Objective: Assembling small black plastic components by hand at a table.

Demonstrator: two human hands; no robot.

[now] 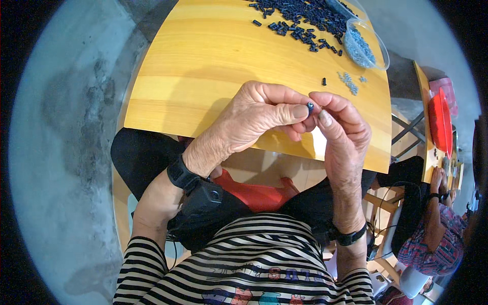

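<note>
Above the near part of the table, my left hand (256, 114) pinches a small dark cylindrical part (310, 106) between thumb and fingers. The part's round end, with a pale centre, faces up toward me. My right hand (346, 133) is right beside it, thumb and forefinger drawn together at the part; whatever they hold is too small or hidden to make out. Beyond the hands, a single dark part (324, 81) stands on the table, near a little cluster of small clear bluish pieces (348, 83).
A large pile of dark parts (305, 15) covers the far side of the yellow wooden table (188, 61). At the far right edge sits a clear tub (386, 57) of small clear pieces. Off to the right, another person (432, 239) sits at a table with a red basin (439, 122).
</note>
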